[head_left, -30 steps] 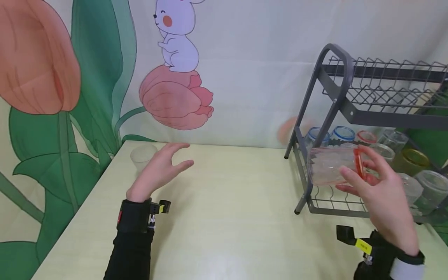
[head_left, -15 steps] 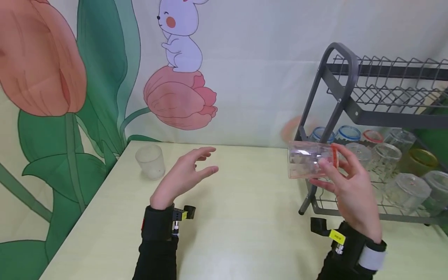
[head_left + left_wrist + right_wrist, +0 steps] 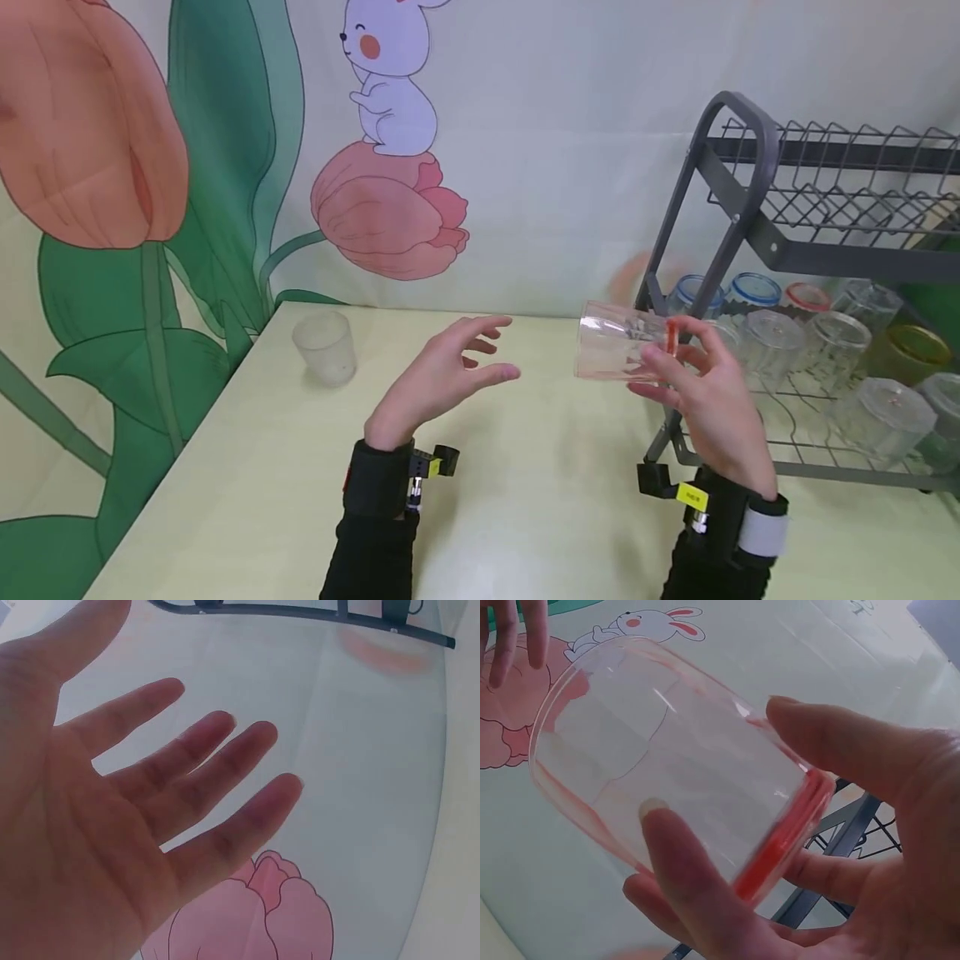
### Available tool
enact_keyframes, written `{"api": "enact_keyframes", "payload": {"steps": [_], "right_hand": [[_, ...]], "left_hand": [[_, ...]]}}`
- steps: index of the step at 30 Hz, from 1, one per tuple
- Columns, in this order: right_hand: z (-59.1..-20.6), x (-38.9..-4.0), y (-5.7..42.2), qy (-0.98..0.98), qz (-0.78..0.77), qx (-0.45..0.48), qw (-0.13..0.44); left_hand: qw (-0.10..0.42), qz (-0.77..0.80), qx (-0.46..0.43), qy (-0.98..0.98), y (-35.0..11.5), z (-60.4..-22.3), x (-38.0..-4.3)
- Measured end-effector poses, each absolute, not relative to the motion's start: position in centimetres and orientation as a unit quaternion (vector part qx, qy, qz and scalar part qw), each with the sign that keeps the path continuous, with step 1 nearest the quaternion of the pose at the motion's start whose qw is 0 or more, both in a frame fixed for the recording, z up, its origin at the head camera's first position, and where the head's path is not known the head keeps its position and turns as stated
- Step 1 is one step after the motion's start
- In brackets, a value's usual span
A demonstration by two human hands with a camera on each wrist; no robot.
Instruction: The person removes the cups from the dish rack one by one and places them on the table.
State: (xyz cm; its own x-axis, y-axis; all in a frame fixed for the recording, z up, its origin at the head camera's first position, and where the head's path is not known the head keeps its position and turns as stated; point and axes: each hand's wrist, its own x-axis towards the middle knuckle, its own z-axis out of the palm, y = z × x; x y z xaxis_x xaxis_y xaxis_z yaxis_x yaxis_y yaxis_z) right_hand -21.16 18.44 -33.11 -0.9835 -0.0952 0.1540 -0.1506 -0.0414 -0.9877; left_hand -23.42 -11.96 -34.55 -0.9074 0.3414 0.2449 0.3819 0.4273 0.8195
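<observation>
Fingers (image 3: 686,862) of the right hand (image 3: 712,408) pinch the sideways glass (image 3: 618,342), three o'clock from the spread, empty left hand (image 3: 442,375), apparently for a handover, calling for the left to meet its clear end.

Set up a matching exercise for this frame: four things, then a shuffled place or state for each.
1. red-ended glass
2. frosted glass
3. left hand
4. two-tier dish rack

A. on the tabletop, left of both hands
B. fingers spread, holding nothing
C. grey, bearing glasses on its lower level
D. held sideways in the right hand

Pairs: 1-D, 2-A, 3-B, 4-C
</observation>
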Motion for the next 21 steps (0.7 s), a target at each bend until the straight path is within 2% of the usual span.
{"api": "enact_keyframes", "payload": {"steps": [6, 11, 21], "right_hand": [[-32.9, -21.6, 18.2, -0.692, 0.714, 0.108, 0.004], [-33.2, -21.8, 17.8, -0.678, 0.721, 0.137, -0.036], [-33.0, -21.6, 16.6, -0.681, 0.712, 0.155, -0.069]], "left_hand": [[0.043, -0.502, -0.230, -0.833, -11.4, -34.2, -23.6], [0.034, -0.527, -0.252, -0.811, -10.9, -34.3, -23.5], [0.017, -0.562, -0.296, -0.772, -9.7, -34.2, -23.2]]}}
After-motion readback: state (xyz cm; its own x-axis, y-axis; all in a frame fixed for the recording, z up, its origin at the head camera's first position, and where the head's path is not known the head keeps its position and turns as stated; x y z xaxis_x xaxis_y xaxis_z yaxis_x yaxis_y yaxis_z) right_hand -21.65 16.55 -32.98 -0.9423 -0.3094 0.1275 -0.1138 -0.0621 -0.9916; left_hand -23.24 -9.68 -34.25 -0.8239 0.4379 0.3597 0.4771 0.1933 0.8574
